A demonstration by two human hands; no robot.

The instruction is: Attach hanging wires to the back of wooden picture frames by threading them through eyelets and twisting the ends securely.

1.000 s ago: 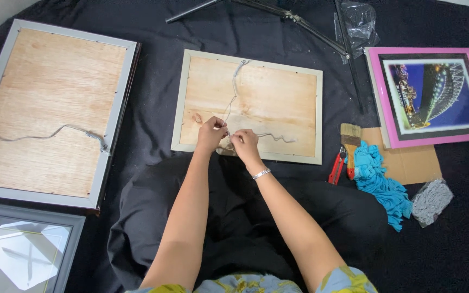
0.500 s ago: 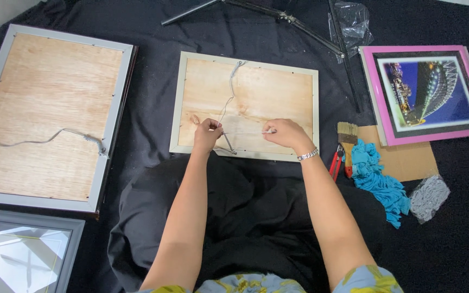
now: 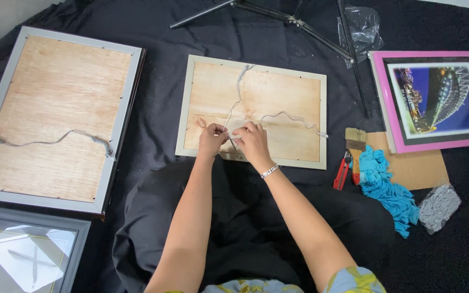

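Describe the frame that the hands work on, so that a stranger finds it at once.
On the black cloth lie several frames. The middle frame lies face down under the left hand and right hand. Unlike its larger grey-edged neighbour, it has a cream border and a loose wire.

This looks like a makeshift picture-framing workspace laid out on a black cloth (image 3: 137, 32) on the floor. Face-down frames with plywood backs (image 3: 55, 114) and hanging wire (image 3: 294, 116) lie about, beside a pink-framed photograph (image 3: 435, 100), a paintbrush (image 3: 355, 142), red pliers (image 3: 342, 174), cardboard (image 3: 413, 165) and tripod legs (image 3: 278, 16).
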